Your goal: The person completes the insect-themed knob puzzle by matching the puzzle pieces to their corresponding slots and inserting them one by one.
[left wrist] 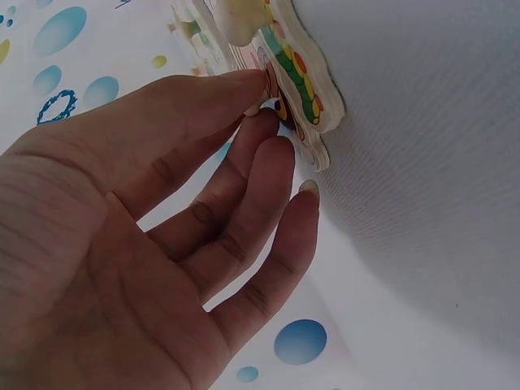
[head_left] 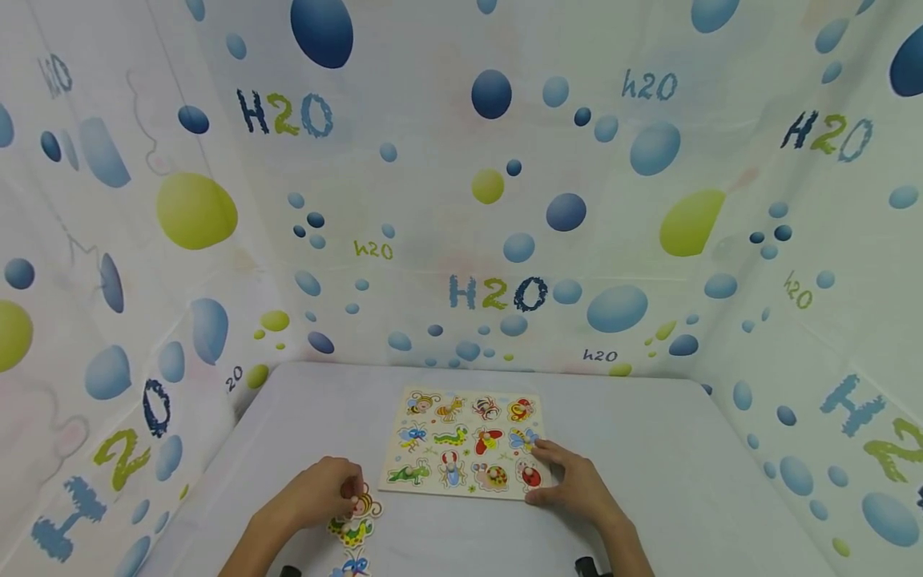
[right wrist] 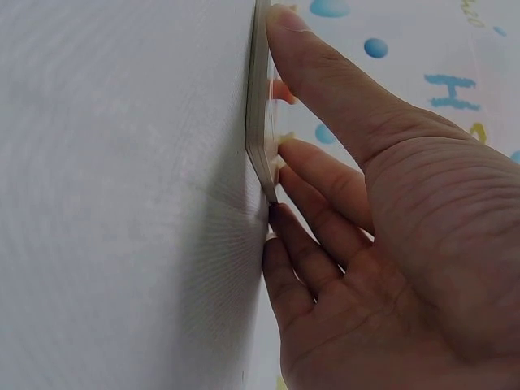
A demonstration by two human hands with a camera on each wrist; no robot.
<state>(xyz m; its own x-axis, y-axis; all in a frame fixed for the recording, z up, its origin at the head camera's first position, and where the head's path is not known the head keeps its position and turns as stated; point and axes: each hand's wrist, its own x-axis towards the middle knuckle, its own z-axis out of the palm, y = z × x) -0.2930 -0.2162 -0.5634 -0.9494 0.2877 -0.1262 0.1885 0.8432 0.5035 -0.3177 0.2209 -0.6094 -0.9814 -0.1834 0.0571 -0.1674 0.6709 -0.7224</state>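
Observation:
In the head view, my left hand (head_left: 328,490) pinches a bee puzzle piece (head_left: 369,505) between thumb and index finger; the other fingers are loosely bent. A green caterpillar piece (head_left: 351,532) lies just under it, partly covered, and a blue winged insect piece (head_left: 353,566) is cut off by the bottom edge. My right hand (head_left: 577,485) rests on the right side of the wooden puzzle board (head_left: 467,490), thumb at the near corner and fingertips by the dragonfly. Relaxed fingers touch the board's side (right wrist: 258,97) in the right wrist view. Rows of insect pictures cover the board.
A white cloth (head_left: 671,457) covers the table. Curtain walls (head_left: 433,208) printed with bubbles and H2O lettering stand behind and at both sides. Dark objects (head_left: 587,566) show near the wrists at the bottom edge.

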